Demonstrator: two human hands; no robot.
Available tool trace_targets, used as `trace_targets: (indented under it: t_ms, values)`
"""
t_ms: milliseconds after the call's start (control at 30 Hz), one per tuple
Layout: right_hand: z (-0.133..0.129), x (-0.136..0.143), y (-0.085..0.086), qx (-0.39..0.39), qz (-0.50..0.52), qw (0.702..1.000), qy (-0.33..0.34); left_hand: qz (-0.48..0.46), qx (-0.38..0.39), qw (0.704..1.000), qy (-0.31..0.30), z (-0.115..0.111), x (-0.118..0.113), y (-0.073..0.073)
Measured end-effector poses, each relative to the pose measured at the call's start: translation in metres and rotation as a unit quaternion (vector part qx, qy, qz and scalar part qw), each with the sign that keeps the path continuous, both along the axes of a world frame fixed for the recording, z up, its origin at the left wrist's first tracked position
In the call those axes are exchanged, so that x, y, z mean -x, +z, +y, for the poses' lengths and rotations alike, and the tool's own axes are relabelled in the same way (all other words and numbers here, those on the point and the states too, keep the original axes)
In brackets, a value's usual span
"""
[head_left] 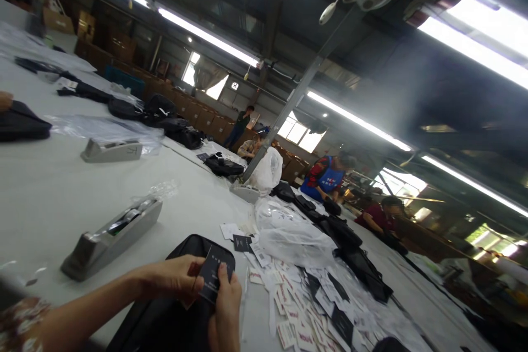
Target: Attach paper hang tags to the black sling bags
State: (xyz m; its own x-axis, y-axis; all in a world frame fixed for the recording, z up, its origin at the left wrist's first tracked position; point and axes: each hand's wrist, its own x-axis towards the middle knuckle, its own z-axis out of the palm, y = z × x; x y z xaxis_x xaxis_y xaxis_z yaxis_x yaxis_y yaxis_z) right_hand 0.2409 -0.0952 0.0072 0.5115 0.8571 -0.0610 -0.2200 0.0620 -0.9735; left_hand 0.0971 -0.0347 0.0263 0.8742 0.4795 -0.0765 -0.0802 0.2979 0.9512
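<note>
Above a black case (159,322), the left hand (187,279) and right hand (227,300) share a narrow grip on 1 black card (215,272), probably steadying its printed face toward the wearer.

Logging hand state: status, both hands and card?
Left hand, right hand: both gripping black card. Card above black case. Nearer tape dispenser beside left forearm, touching neither hand.
</note>
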Motion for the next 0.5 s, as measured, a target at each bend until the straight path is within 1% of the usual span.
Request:
trace_targets:
  t_ms: [33,67,100,167,233,267,333,367,400,467,500]
  values:
    - [0.001,0.008,-0.002,-0.009,-0.008,1.000,-0.014,-0.008,0.002,0.999,0.032,-0.005,-0.004,-0.001]
    - [0.001,0.016,-0.003,-0.014,-0.018,1.000,-0.015,-0.015,0.018,0.997,0.069,-0.008,-0.008,-0.003]
    - [-0.001,0.022,-0.002,-0.017,-0.031,0.999,-0.001,-0.025,0.050,0.993,0.105,-0.010,-0.011,-0.006]
    - [-0.006,0.030,0.003,-0.024,-0.072,0.995,0.059,-0.047,0.135,0.977,0.156,-0.008,-0.014,-0.011]
    - [-0.013,0.030,0.008,-0.018,-0.129,0.982,0.135,-0.056,0.180,0.966,0.175,-0.001,-0.012,-0.014]
    - [-0.016,0.028,0.010,-0.008,-0.160,0.972,0.170,-0.048,0.179,0.966,0.179,0.005,-0.009,-0.014]
    - [-0.022,0.020,0.013,0.020,-0.220,0.952,0.212,-0.009,0.139,0.971,0.193,0.017,0.000,-0.013]
    - [-0.024,0.014,0.014,0.027,-0.246,0.945,0.212,0.021,0.113,0.972,0.205,0.023,0.005,-0.012]
    - [-0.025,0.007,0.014,0.028,-0.267,0.943,0.196,0.054,0.093,0.970,0.216,0.028,0.010,-0.011]
    - [-0.022,-0.006,0.014,0.014,-0.276,0.952,0.130,0.101,0.079,0.967,0.221,0.035,0.021,-0.009]
    - [-0.019,-0.012,0.014,0.007,-0.262,0.960,0.094,0.103,0.085,0.968,0.211,0.035,0.026,-0.008]
